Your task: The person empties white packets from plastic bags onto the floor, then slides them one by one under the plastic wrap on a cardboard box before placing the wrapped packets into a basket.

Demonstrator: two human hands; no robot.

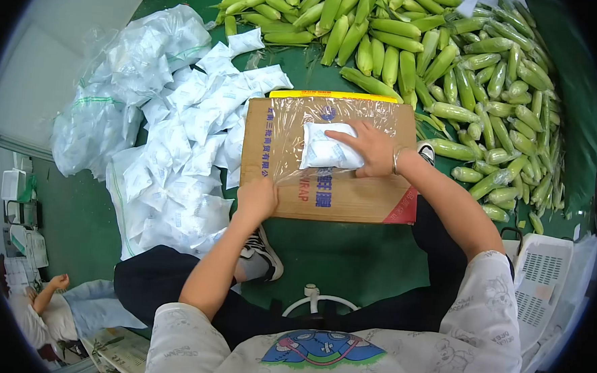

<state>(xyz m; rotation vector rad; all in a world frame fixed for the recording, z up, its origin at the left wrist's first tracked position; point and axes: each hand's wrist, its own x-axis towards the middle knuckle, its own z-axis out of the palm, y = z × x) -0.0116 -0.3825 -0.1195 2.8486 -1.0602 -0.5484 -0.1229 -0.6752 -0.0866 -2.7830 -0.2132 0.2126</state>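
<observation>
A cardboard box (379, 197) with blue and red print lies before me, with clear cling film (290, 122) stretched across its top. On the film rests a white ice pack (321, 147) with faint blue print. My right hand (376, 149) grips the pack's right end, its fingers spread over the top. At the box's front left, my left hand (257, 199) is closed on the edge of the cling film, which runs up from the fingers toward the pack. A yellow strip (337, 94) runs along the box's far edge.
Many similar white packs (186, 133) are heaped at left beside filled clear bags (129, 63). Unwrapped corn cobs (388, 29) lie behind the box; film-wrapped cobs (511, 123) are piled at right. A white plastic basket (543, 267) stands at right. Another person's arm (46, 295) shows lower left.
</observation>
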